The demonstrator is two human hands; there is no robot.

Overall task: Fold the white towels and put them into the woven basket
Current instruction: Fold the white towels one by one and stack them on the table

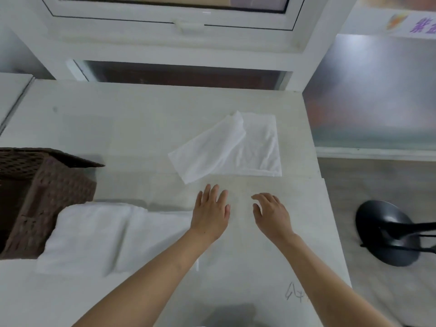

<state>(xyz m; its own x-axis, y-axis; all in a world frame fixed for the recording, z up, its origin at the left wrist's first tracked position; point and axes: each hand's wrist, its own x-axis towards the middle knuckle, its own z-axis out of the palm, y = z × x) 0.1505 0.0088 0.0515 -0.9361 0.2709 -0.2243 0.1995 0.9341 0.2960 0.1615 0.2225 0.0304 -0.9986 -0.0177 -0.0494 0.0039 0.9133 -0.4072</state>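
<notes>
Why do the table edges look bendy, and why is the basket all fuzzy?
In the head view the wide-angle lens curves the table edges; the woven basket near the left edge is smeared by blur, as is the folded towel beside it; the loose towel mid-frame looks sharper; the light is soft, with only faint shadows.

Both empty hands, left hand (211,212) and right hand (271,214), hover near the loose towel (236,149) on the table (141,128).
</notes>
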